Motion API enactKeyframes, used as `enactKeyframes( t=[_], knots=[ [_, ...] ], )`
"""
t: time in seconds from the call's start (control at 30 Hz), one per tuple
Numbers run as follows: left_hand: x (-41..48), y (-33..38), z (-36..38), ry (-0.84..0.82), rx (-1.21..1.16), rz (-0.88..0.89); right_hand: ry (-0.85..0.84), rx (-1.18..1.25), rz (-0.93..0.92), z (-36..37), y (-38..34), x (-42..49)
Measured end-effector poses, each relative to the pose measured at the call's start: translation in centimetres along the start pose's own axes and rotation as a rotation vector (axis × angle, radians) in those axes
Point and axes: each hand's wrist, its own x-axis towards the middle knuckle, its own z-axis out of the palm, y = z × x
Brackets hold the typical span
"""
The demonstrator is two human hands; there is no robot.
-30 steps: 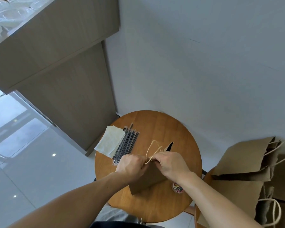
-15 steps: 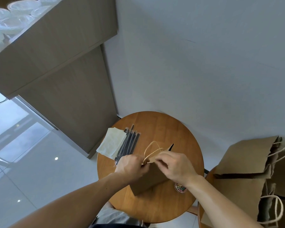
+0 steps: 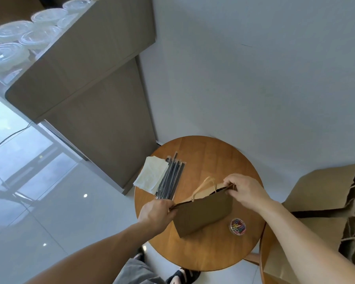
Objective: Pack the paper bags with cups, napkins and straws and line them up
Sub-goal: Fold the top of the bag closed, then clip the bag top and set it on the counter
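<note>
Left hand and right hand, fingers curled tight on opposite rim ends of the brown paper bag.

Round table bears napkins, straws, clip jar.

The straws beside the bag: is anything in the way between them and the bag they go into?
Nothing visible does. The straws lie by the napkins on the table, just beyond the paper bag. The left hand and right hand pinch its top corners, and its mouth shows only as a narrow slit.
</note>
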Motion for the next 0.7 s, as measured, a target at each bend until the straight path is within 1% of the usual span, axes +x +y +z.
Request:
enactKeyframes(
  t=[0.07, 0.17, 0.27, 0.4, 0.53, 0.7],
  knots=[
    [0.0, -0.2, -0.3, 0.008, -0.009, 0.009, 0.037, 0.035, 0.039, -0.2, -0.3, -0.3],
    [-0.3, -0.9, -1.4, 0.040, -0.085, -0.011, 0.107, 0.137, 0.075, 0.0, -1.6, -1.0],
    [-1.2, -1.5, -3.8, 0.068, -0.212, -0.028, 0.233, 0.371, 0.154, -0.2, -3.3, -1.3],
    [-3.3, -3.2, -7.7, 0.140, -0.514, -0.073, 0.344, 0.704, 0.240, -1.2, -7.7, -1.0],
    [-7.3, -6.4, -11.7, 0.285, -0.722, -0.054, 0.433, 0.845, 0.173, -2.2, -14.9, -0.9],
    [-12.7, -11.7, -17.9, 0.498, -0.856, -0.001, 0.514, 0.940, 0.049, -3.5, -25.2, 0.0]
  ],
)
